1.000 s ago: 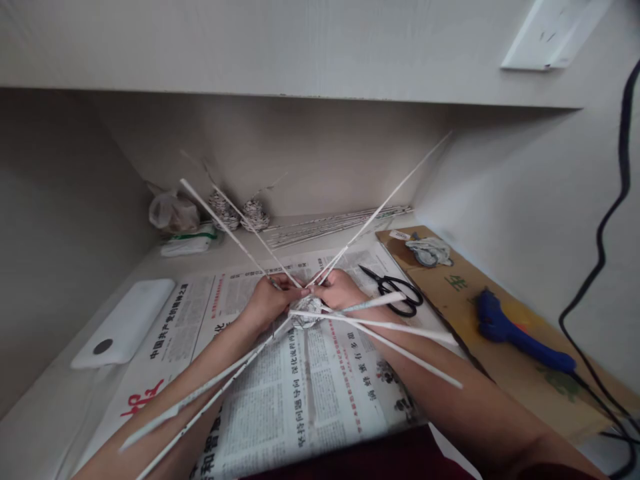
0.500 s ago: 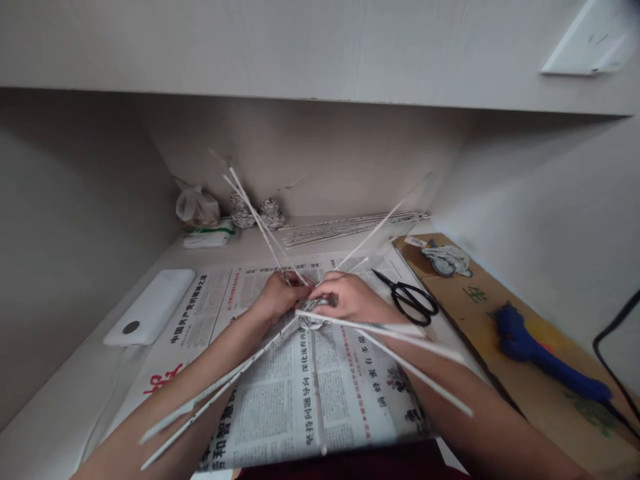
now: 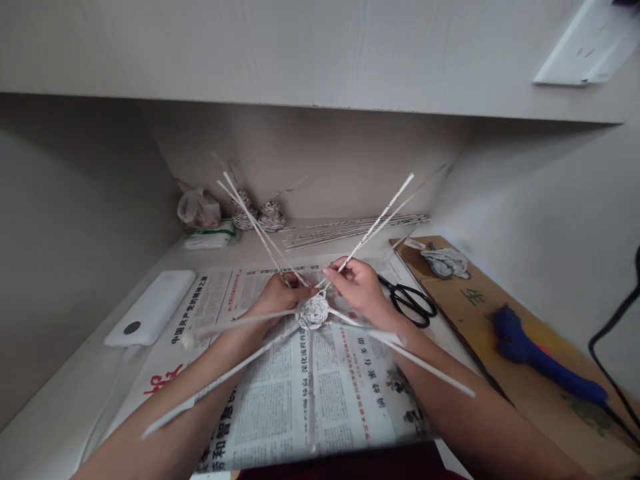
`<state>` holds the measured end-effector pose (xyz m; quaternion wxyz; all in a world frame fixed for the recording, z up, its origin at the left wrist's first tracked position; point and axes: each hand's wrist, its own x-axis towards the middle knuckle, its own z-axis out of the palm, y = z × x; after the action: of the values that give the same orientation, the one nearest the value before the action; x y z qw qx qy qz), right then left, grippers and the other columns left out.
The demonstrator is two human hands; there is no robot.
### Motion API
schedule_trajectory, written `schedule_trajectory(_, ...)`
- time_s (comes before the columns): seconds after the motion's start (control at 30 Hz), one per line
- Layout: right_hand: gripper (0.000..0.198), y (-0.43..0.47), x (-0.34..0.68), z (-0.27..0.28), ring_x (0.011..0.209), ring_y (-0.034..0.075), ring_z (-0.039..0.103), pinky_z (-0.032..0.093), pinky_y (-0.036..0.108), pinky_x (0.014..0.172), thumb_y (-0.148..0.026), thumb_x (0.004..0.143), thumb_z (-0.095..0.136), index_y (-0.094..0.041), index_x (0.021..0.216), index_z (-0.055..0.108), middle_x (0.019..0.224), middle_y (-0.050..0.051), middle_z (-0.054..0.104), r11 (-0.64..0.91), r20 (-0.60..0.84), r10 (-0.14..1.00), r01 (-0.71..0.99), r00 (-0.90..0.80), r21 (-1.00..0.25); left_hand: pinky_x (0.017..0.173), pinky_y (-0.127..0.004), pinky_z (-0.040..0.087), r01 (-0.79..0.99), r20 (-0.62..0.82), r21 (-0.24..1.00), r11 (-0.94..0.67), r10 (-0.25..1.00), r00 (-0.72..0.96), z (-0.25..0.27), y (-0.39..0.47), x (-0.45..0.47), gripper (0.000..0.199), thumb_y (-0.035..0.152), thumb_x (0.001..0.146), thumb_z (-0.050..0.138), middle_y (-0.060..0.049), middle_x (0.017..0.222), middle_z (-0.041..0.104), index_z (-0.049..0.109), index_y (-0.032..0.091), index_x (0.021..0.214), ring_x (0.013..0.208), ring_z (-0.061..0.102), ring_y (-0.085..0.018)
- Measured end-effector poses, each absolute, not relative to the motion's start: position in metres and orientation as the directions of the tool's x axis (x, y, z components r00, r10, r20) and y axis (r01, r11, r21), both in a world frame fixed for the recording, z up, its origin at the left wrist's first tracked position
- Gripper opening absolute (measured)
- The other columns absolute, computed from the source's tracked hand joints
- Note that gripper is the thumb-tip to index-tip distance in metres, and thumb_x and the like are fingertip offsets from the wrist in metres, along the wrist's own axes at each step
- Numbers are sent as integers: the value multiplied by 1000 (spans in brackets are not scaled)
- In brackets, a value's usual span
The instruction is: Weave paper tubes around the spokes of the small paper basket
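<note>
A small round woven base (image 3: 313, 312) of rolled newspaper sits between my hands, above a newspaper sheet (image 3: 280, 407). Long thin paper sticks radiate from it on all sides. My left hand (image 3: 284, 293) pinches the base's far left rim, where two paper sticks (image 3: 257, 227) rise up and left. Between thumb and fingers of my right hand (image 3: 356, 283) is a paper stick (image 3: 383, 217) that slants up to the right. Other sticks pass over both my forearms. Just beyond my right wrist lie black-handled scissors (image 3: 413, 303), partly hidden by the hand.
At left lies a white power bank (image 3: 150, 308) with a cable. Small woven paper pieces (image 3: 271, 217), a plastic bag (image 3: 199, 208) and a bundle of paper sticks (image 3: 350, 233) stand along the back. A blue glue gun (image 3: 545, 360) rests on cardboard (image 3: 480, 320) at right.
My right hand has moved off the base, slightly right and up, and now holds a stick pointing up and right. The round base shows more fully. Several sticks have swung round.
</note>
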<state>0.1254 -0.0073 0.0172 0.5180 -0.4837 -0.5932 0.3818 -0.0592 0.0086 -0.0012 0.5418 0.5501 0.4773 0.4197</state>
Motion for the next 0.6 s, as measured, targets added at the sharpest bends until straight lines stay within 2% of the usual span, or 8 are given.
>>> schedule_trajectory(0.1,35,-1,131,16,51,13,57,45,25,51,-51,77,75,-17,84,70,67,1,67,161,159,987,189,-24,-969,58,-29,44,35,-30,999,24,983,182,-1,9,-59,27,34,55,88,-7,68,73,77,14,70,59,61,-18)
schedule_trajectory(0.23,30,-2,135,19,71,17,67,50,25,64,-45,78,74,-17,88,75,83,6,76,228,194,972,352,-132,-908,57,-29,44,34,-21,999,17,991,131,2,10,-60,26,33,54,87,-6,65,72,76,14,68,57,61,-17)
schedule_trajectory(0.3,27,-4,135,20,73,17,67,49,25,64,-44,80,73,-17,85,75,82,5,76,256,217,966,431,-138,-865,57,-28,44,51,-14,999,9,995,99,4,9,-60,25,33,54,87,-5,63,71,76,14,67,57,60,-16)
schedule_trajectory(0.37,28,-6,135,22,66,15,64,46,24,58,-45,81,71,-17,77,73,74,4,74,231,182,972,461,-148,-857,58,-28,45,45,-10,999,7,997,74,6,8,-60,27,33,54,87,-5,64,71,75,14,68,58,61,-16)
schedule_trajectory(0.47,29,-5,135,23,48,12,56,39,22,44,-44,83,70,-17,72,71,58,1,67,33,-40,987,441,-156,-897,59,-28,47,-22,-42,999,43,997,60,5,8,-60,33,35,51,89,-6,67,72,75,13,71,60,63,-17)
schedule_trajectory(0.53,27,-3,137,23,39,11,51,35,21,38,-44,84,70,-18,80,73,52,0,64,-142,-213,965,382,-151,-913,56,-27,47,-68,-79,994,82,996,48,5,8,-60,38,37,49,91,-6,67,71,75,12,73,58,62,-16)
schedule_trajectory(0.6,23,-1,139,23,41,11,55,38,20,38,-41,84,72,-19,91,74,58,1,68,-235,-284,936,235,-206,-943,52,-26,45,-91,-101,991,102,995,24,4,10,-60,42,41,49,91,-6,65,70,74,11,74,55,60,-15)
